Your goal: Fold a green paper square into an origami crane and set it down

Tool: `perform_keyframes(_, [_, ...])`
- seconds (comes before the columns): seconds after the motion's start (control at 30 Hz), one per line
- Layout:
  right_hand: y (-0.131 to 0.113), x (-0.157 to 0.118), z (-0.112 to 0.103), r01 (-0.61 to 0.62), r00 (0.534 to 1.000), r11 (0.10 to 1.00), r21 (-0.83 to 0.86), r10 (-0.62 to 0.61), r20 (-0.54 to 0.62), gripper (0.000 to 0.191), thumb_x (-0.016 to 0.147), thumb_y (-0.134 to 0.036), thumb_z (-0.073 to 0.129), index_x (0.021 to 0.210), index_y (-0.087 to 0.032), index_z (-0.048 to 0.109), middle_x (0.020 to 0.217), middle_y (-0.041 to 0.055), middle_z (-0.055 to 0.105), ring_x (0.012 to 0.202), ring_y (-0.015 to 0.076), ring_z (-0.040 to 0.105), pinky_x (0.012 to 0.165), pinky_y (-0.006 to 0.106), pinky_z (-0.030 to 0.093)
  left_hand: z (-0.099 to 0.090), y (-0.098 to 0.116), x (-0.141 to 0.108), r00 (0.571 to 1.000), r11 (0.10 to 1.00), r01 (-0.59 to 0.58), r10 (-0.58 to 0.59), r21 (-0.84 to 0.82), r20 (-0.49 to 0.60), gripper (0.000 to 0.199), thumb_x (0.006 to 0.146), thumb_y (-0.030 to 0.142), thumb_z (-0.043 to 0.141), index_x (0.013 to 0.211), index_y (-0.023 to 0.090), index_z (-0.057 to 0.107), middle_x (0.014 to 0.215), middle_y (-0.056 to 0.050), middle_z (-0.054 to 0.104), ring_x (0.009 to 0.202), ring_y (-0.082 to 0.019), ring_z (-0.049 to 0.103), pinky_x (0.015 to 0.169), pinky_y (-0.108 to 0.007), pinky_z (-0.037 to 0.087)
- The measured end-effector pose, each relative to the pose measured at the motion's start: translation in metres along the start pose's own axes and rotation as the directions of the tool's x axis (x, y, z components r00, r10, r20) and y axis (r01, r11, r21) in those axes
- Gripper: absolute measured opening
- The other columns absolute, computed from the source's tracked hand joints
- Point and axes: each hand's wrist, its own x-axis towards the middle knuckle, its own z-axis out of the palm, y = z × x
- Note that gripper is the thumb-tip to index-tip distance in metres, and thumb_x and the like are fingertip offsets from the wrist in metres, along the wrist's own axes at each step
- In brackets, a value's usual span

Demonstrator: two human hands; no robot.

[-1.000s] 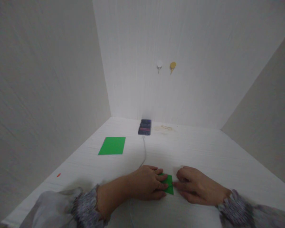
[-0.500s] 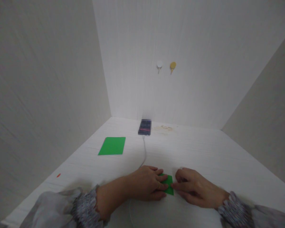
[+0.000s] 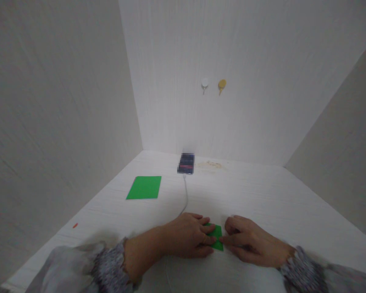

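Observation:
A small piece of green paper (image 3: pixel 218 232) lies on the white surface in front of me, partly covered by fingers. My left hand (image 3: pixel 189 236) rests flat on its left part, palm down with fingers spread. At the paper's right edge is my right hand (image 3: pixel 250 241), its index fingertip touching the paper and the other fingers curled in. The thumb is close to the same edge; whether it touches the paper I cannot tell. Farther left, a larger green paper sheet (image 3: pixel 144 187) lies flat, apart from both hands.
A phone with a blurred screen (image 3: pixel 186 163) lies near the back wall. Its white cable (image 3: pixel 186 194) runs toward me under my left arm. White (image 3: pixel 204 82) and yellow hooks (image 3: pixel 222 84) are on the back wall. A small red mark (image 3: pixel 75 225) is at left. Walls enclose both sides.

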Motion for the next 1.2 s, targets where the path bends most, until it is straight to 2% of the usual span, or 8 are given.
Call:
perform_keyframes(0.37, [-0.0072, 0.0032, -0.0024, -0.050, 0.998, 0.998, 0.039, 0.052, -0.030, 0.023, 0.083, -0.022, 0.041, 0.090, -0.018, 0.063, 0.078, 0.0056, 0.050, 0.073, 0.0154, 0.048, 0.066, 0.027, 0.039, -0.0023, 0.0014, -0.0001, 1.000, 1.000, -0.009, 0.009, -0.005, -0.012, 0.026, 0.083, 0.035, 0.040, 0.100, 0.022, 0.056, 0.110, -0.005, 0.058, 0.103, -0.021, 0.051, 0.088, -0.034, 0.037])
perform_keyframes(0.5, [-0.0071, 0.0011, -0.0009, -0.076, 0.995, 0.994, 0.080, 0.081, -0.054, 0.022, 0.081, -0.020, 0.044, 0.092, -0.020, 0.063, 0.097, 0.0078, 0.051, 0.080, 0.0152, 0.051, 0.069, 0.027, 0.041, -0.0026, 0.0021, -0.0005, 1.000, 1.000, -0.015, 0.015, 0.008, -0.006, 0.029, 0.083, 0.035, 0.040, 0.103, 0.021, 0.055, 0.111, -0.006, 0.057, 0.104, -0.022, 0.051, 0.089, -0.035, 0.037])
perform_keyframes(0.57, [-0.0064, 0.0004, -0.0001, -0.045, 0.995, 0.995, 0.091, 0.053, -0.087, 0.023, 0.081, -0.020, 0.044, 0.096, -0.020, 0.062, 0.109, 0.0087, 0.049, 0.087, 0.0163, 0.051, 0.073, 0.027, 0.042, -0.0019, 0.0019, -0.0010, 1.000, 1.000, -0.014, 0.014, 0.015, -0.005, 0.030, 0.084, 0.035, 0.039, 0.105, 0.021, 0.054, 0.113, -0.007, 0.055, 0.105, -0.023, 0.050, 0.090, -0.036, 0.036])
perform_keyframes(0.67, [-0.0055, 0.0016, 0.0002, 0.031, 0.996, 0.998, 0.058, -0.026, -0.088, 0.027, 0.081, -0.017, 0.042, 0.102, -0.020, 0.059, 0.113, 0.0095, 0.051, 0.091, 0.0179, 0.050, 0.077, 0.031, 0.040, -0.0005, 0.0011, -0.0016, 1.000, 1.000, -0.016, 0.016, 0.023, -0.008, 0.030, 0.083, 0.035, 0.039, 0.106, 0.020, 0.054, 0.112, -0.007, 0.056, 0.105, -0.023, 0.049, 0.091, -0.036, 0.035])
perform_keyframes(0.87, [-0.0052, 0.0061, 0.0010, 0.088, 0.995, 0.996, -0.032, -0.089, -0.040, 0.027, 0.083, -0.015, 0.037, 0.095, -0.018, 0.061, 0.102, 0.0095, 0.060, 0.074, 0.0163, 0.051, 0.067, 0.030, 0.038, 0.0008, 0.0007, -0.0012, 1.000, 0.999, -0.019, 0.019, 0.037, 0.005, 0.029, 0.083, 0.036, 0.040, 0.100, 0.019, 0.055, 0.105, -0.007, 0.059, 0.101, -0.023, 0.052, 0.090, -0.036, 0.036])
perform_keyframes(1.07, [-0.0059, 0.0053, 0.0007, 0.050, 0.997, 0.998, 0.031, -0.048, -0.053, 0.026, 0.083, -0.018, 0.038, 0.093, -0.018, 0.062, 0.100, 0.0082, 0.062, 0.075, 0.0164, 0.051, 0.069, 0.031, 0.037, 0.0013, -0.0011, -0.0035, 0.999, 0.996, -0.005, 0.002, -0.088, -0.032, 0.028, 0.080, 0.036, 0.046, 0.101, 0.021, 0.056, 0.113, -0.006, 0.055, 0.108, -0.023, 0.048, 0.096, -0.036, 0.031])
perform_keyframes(1.2, [-0.0056, 0.0038, 0.0008, 0.054, 0.997, 0.997, 0.056, -0.051, -0.053, 0.027, 0.083, -0.017, 0.038, 0.098, -0.018, 0.060, 0.101, 0.0084, 0.063, 0.077, 0.0159, 0.054, 0.074, 0.032, 0.038, 0.0017, -0.0073, -0.0068, 0.999, 0.970, -0.005, -0.008, -0.242, -0.053, 0.020, 0.081, 0.027, 0.044, 0.091, 0.022, 0.061, 0.116, -0.002, 0.054, 0.111, -0.019, 0.046, 0.097, -0.030, 0.031])
